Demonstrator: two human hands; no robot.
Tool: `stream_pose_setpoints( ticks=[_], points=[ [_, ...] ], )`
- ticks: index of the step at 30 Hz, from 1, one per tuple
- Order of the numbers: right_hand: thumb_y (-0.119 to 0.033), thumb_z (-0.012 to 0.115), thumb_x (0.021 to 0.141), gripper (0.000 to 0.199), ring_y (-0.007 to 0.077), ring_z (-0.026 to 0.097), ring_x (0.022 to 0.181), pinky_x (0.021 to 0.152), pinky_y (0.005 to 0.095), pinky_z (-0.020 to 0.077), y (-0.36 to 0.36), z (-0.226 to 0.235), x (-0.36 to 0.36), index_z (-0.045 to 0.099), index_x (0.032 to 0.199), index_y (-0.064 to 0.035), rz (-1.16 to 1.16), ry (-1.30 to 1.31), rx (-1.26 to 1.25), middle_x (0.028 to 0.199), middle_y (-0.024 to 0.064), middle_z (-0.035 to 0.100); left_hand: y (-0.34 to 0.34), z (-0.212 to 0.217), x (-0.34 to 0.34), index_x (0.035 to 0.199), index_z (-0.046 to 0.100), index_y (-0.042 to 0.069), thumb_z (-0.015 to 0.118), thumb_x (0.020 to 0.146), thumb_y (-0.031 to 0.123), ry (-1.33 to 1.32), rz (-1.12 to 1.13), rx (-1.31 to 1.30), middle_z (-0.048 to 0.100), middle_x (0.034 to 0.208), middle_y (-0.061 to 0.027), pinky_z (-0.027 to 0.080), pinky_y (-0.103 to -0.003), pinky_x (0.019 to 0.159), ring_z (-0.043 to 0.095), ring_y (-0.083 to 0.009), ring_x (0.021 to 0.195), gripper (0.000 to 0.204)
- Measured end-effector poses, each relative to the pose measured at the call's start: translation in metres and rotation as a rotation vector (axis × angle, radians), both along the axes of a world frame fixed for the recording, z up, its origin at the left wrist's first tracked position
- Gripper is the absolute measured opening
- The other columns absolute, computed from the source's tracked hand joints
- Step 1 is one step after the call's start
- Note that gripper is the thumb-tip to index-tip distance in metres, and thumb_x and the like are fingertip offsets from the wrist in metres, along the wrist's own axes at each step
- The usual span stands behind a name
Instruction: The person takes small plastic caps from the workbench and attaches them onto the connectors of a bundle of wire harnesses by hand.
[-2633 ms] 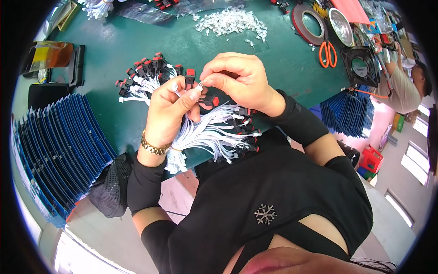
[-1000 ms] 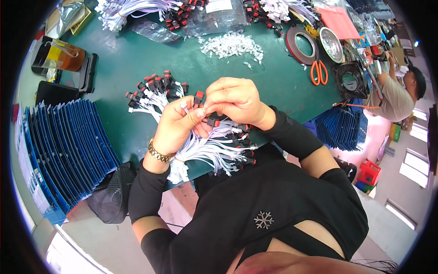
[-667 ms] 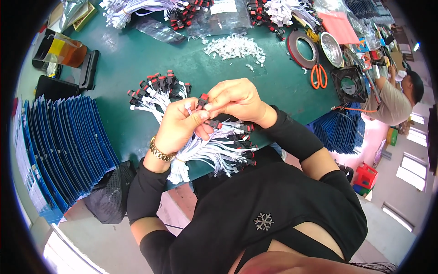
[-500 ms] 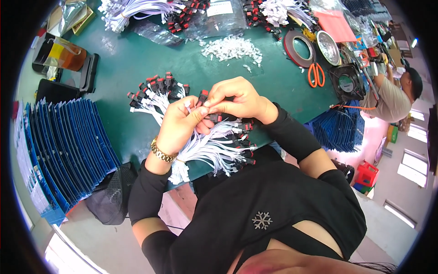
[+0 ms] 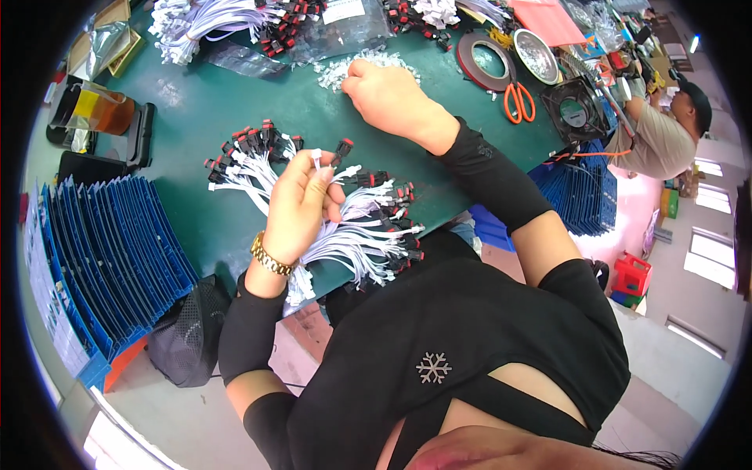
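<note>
My left hand [image 5: 301, 205] grips a white cable with a black and red connector [image 5: 342, 149] sticking up from my fingers, above a loose bundle of the same white cables [image 5: 368, 239] at the near edge of the green table [image 5: 211, 110]. More of these cables [image 5: 251, 153] lie fanned out just left of that hand. My right hand [image 5: 388, 94] is stretched far forward, fingers down on a heap of small white plastic pieces [image 5: 345, 69]. What its fingers hold is hidden.
A row of blue sleeves [image 5: 102, 258] stands at the left, and more blue ones [image 5: 580, 196] at the right. Bagged cable bundles [image 5: 235, 19], a tape ring [image 5: 484, 61], orange scissors [image 5: 517, 98], a small fan [image 5: 576, 113] and a metal bowl [image 5: 536, 55] lie at the back. Another person [image 5: 658, 137] works far right.
My right hand left the cable at my left hand and reached forward to the heap of white pieces. The left hand still holds the cable.
</note>
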State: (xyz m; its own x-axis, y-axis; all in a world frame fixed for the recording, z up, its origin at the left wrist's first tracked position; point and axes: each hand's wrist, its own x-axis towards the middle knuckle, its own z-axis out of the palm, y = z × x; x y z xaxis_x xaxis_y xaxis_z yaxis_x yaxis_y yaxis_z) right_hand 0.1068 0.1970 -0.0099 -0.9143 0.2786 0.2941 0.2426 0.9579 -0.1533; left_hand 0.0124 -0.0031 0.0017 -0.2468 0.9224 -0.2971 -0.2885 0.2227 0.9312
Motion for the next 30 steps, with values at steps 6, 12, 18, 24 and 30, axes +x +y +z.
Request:
stream_pose_setpoints(
  ticks=[6,12,18,24,30],
  points=[
    [-0.005,0.059,0.075,0.010,0.0249,0.060,0.066,0.058,0.0335,0.0488,0.000,0.002,0.016,0.063,0.084,-0.0048,-0.030,0.131,-0.095,0.080,0.0094,0.060,0.001,-0.002,-0.003,0.089,0.049,0.003,0.040,0.096,0.018,-0.030,-0.029,0.065,0.058,0.070,-0.0055,0.040,-0.017,0.044,0.052,-0.0062,0.047,0.018],
    [-0.003,0.062,0.079,0.010,0.0116,0.061,0.068,0.056,0.0238,0.0464,-0.034,0.015,0.018,0.065,0.089,-0.0022,-0.002,0.501,-0.649,0.083,0.0067,0.065,0.000,0.000,-0.007,0.087,0.050,0.004,0.043,0.095,0.021,-0.055,-0.049,0.037,0.059,0.065,-0.0060,0.035,-0.015,0.040,0.047,-0.0050,0.042,0.021],
    [-0.002,0.063,0.080,0.008,0.0071,0.058,0.062,0.052,0.0180,0.0437,-0.066,0.027,0.020,0.064,0.088,0.0010,0.054,0.473,-1.601,0.079,0.0045,0.064,0.000,0.005,-0.007,0.088,0.052,0.003,0.043,0.095,0.023,-0.078,-0.033,0.018,0.058,0.063,-0.0073,0.032,-0.016,0.036,0.045,-0.0048,0.039,0.023],
    [-0.004,0.063,0.081,0.008,0.0049,0.051,0.058,0.051,0.0182,0.0397,-0.072,0.024,0.017,0.065,0.087,0.0007,0.027,0.452,-1.489,0.080,0.0022,0.062,-0.002,0.004,-0.005,0.088,0.053,0.002,0.045,0.095,0.022,-0.108,-0.032,0.062,0.054,0.066,-0.0015,0.032,-0.015,0.040,0.049,-0.0049,0.047,0.023],
    [-0.002,0.062,0.081,0.007,0.0045,0.049,0.057,0.049,0.0186,0.0381,-0.073,0.021,0.017,0.065,0.086,0.0023,0.125,0.522,-1.285,0.080,0.0043,0.061,-0.002,0.004,-0.002,0.088,0.054,0.001,0.047,0.094,0.023,-0.103,-0.011,0.119,0.054,0.070,-0.0005,0.029,-0.016,0.042,0.048,-0.0041,0.051,0.023]
  ],
)
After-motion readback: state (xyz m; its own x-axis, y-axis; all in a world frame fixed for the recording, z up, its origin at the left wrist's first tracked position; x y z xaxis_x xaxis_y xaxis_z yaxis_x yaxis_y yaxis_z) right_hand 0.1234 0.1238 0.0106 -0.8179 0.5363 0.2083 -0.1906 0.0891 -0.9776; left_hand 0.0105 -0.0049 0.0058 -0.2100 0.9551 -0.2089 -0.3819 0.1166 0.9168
